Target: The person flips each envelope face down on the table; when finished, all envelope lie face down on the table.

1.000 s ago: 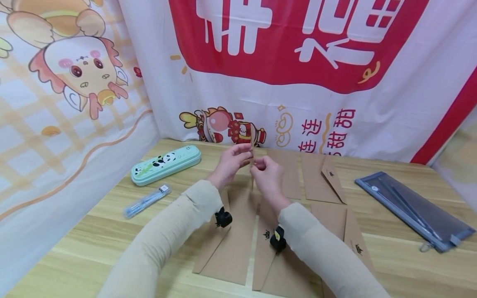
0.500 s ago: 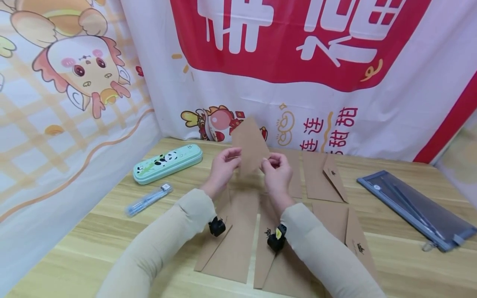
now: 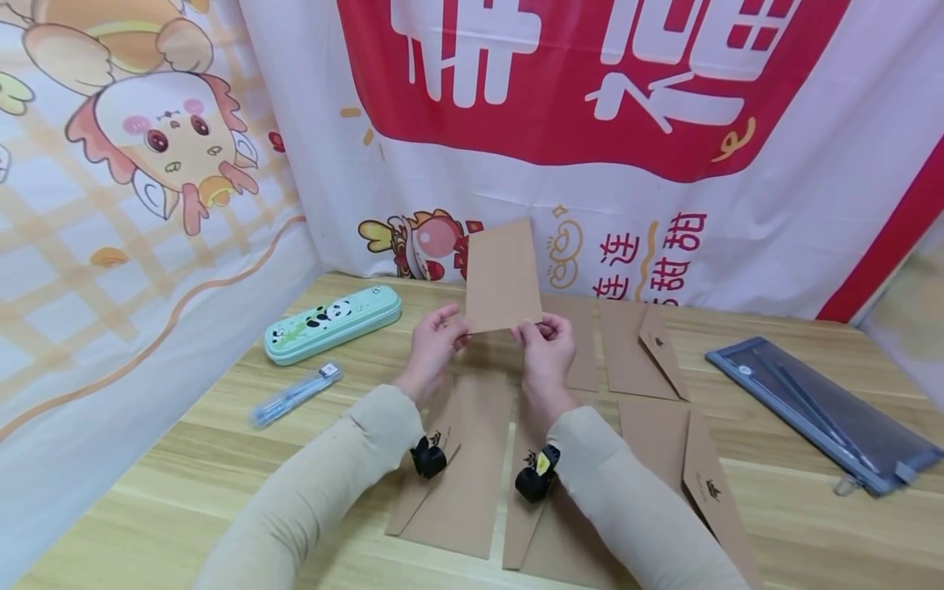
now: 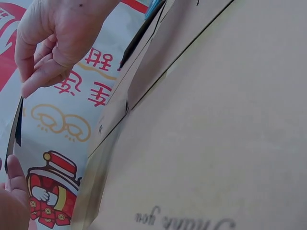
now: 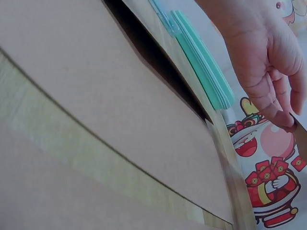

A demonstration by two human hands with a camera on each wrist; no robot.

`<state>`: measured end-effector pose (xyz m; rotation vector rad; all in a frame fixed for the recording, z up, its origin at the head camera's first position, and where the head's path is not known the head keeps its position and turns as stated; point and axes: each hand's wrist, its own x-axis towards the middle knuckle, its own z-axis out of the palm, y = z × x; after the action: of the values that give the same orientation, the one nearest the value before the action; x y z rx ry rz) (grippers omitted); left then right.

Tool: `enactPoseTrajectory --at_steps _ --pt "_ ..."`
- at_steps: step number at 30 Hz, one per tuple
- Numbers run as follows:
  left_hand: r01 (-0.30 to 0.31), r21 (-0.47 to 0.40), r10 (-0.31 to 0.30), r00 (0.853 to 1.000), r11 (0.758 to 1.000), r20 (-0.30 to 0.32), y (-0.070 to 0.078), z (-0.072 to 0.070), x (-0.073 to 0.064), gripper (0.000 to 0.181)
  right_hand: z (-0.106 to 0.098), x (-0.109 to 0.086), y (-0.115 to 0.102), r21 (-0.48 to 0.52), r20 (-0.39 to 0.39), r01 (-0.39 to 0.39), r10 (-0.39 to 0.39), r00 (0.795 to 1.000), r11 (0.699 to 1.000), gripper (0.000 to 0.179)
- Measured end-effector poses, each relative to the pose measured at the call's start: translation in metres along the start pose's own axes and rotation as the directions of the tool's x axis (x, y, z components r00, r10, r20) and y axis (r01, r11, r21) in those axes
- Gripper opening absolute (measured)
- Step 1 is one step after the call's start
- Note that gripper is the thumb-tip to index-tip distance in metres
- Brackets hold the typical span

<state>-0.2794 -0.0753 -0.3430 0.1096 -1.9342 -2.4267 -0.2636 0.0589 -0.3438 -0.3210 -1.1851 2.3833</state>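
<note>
A brown paper envelope, its plain face showing, is held tilted up above the table's far part. My left hand pinches its lower left corner between thumb and fingers. At the lower right corner, my right hand pinches it the same way. The left wrist view catches the held envelope nearly edge-on, with the right hand above and the left hand below. Beneath my arms lie several matching envelopes, some with a black crown print on their flaps.
A mint panda pencil case and a clear slim case lie left on the wooden table. At right rests a grey-blue zip pouch holding pencil-like sticks. A printed cloth hangs behind.
The envelope was edge-on between my hands; it has turned to show its broad face. My hands moved apart, the left one lower, and now hold its two lower corners.
</note>
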Motion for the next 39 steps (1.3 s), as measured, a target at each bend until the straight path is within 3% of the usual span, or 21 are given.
enactPoseTrajectory --at_steps 3,5,7,10,14,18,21,25,27,33,39 --pt "0.002 0.016 -0.002 1.0 1.0 -0.005 0.0 -0.002 0.002 0.043 -0.001 0.002 -0.002 -0.035 0.033 -0.031 0.032 0.999 0.999 0.036" --pt "0.003 0.014 -0.003 1.0 1.0 -0.001 0.002 -0.005 0.004 0.042 -0.003 0.005 -0.006 -0.125 0.079 -0.059 0.069 0.994 0.99 0.044" --pt "0.02 0.015 -0.02 1.0 1.0 0.007 0.003 -0.009 0.007 0.042 -0.006 0.009 -0.01 -0.252 0.142 -0.088 0.127 0.982 0.964 0.056" --pt "0.058 0.04 -0.06 0.996 0.998 0.063 0.006 -0.019 0.012 0.043 -0.012 0.018 -0.016 -0.463 0.236 -0.108 0.24 0.942 0.88 0.066" --pt "0.091 0.154 -0.116 0.98 0.984 0.163 0.006 -0.034 0.019 0.049 -0.019 0.027 -0.019 -0.67 0.314 -0.109 0.414 0.854 0.734 0.069" --pt "0.076 0.251 -0.136 0.963 0.965 0.231 0.001 -0.045 0.024 0.053 -0.022 0.03 -0.019 -0.802 0.334 -0.066 0.538 0.774 0.593 0.07" --pt "0.071 0.306 -0.146 0.963 0.949 0.229 -0.002 -0.049 0.025 0.054 -0.022 0.03 -0.018 -0.842 0.342 -0.032 0.578 0.741 0.539 0.072" --pt "0.075 0.348 -0.157 0.964 0.935 0.214 -0.005 -0.05 0.024 0.052 -0.022 0.029 -0.015 -0.852 0.341 -0.03 0.596 0.727 0.523 0.074" --pt "0.071 0.38 -0.163 0.963 0.922 0.215 -0.005 -0.051 0.023 0.051 -0.022 0.03 -0.013 -0.854 0.333 -0.035 0.597 0.73 0.52 0.074" --pt "0.066 0.51 -0.191 0.961 0.857 0.198 -0.008 -0.053 0.024 0.049 -0.023 0.034 -0.008 -0.866 0.317 -0.037 0.605 0.73 0.499 0.073" --pt "0.02 0.557 -0.159 0.966 0.83 0.203 -0.01 -0.054 0.026 0.046 -0.025 0.036 -0.007 -0.883 0.322 -0.007 0.615 0.72 0.47 0.07"
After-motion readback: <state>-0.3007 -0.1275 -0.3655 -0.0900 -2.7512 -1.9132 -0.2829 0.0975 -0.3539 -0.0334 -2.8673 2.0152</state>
